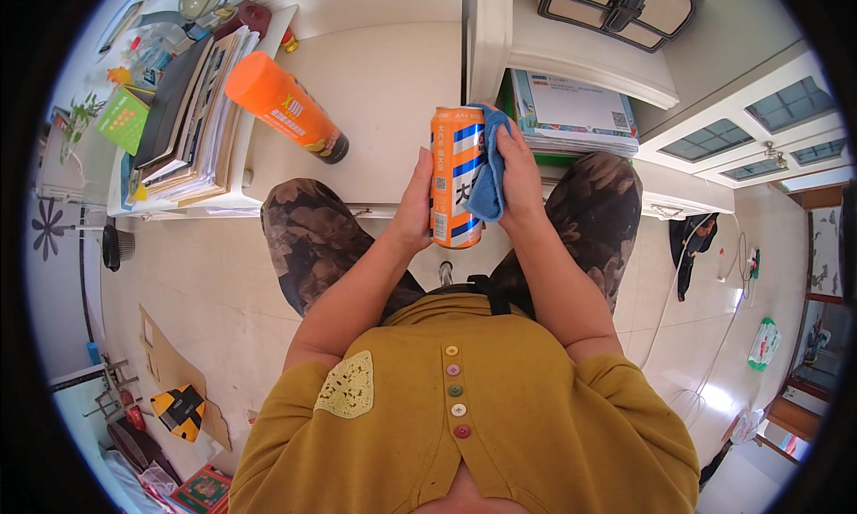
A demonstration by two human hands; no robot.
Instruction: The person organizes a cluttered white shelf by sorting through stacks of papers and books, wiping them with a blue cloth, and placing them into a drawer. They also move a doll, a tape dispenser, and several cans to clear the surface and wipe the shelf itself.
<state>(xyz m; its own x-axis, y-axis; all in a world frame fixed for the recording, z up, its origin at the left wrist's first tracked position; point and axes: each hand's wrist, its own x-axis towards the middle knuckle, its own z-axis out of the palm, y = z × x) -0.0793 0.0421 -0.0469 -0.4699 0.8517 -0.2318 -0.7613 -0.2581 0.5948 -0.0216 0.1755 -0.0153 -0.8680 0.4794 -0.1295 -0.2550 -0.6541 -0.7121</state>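
Note:
Upright between my hands is a tall orange, blue and white drink can [458,179], held above my lap near the desk's front edge. My left hand [415,203] grips the can's left side, its thumb pointing up along it. A folded blue cloth [492,166] lies against the can's right side. My right hand [521,169] presses this cloth to the can, so part of the can's print is covered. An orange spray can with a cap [284,102] stands on the desk [388,79], left of the drink can.
Left on the desk are upright folders and papers [194,119], a green desk calendar [126,118] and a small plant [82,122]. A stack of printed booklets [579,116] fills a shelf at right, below a beige handbag [619,9]. Cables [696,260] trail over the floor.

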